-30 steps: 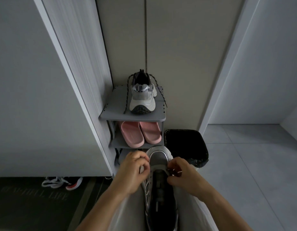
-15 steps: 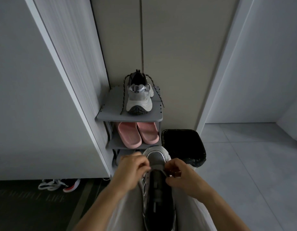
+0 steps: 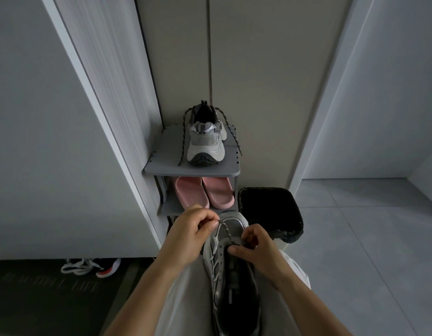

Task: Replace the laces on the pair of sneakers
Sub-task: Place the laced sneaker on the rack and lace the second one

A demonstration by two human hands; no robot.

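A grey sneaker [image 3: 232, 282] lies on my lap, toe pointing away from me. A dark speckled lace [image 3: 227, 232] runs across its toe end. My left hand [image 3: 190, 235] pinches one end of that lace just left of the toe. At the lowest eyelets, my right hand [image 3: 255, 249] pinches the lace's other part against the tongue. The second grey sneaker [image 3: 205, 143] stands on the top of a grey shoe rack [image 3: 161, 163], heel toward me, with dark speckled laces hanging loose on both sides.
Pink slippers [image 3: 204, 191] sit on the rack's second shelf. A bin with a black liner [image 3: 270, 209] stands right of the rack. A white-laced shoe [image 3: 91, 266] lies on the dark mat at lower left. Grey tiled floor spreads to the right.
My left hand has pulled away from the toe, drawing a length of dark lace out across the shoe. My right hand stays at the eyelets.
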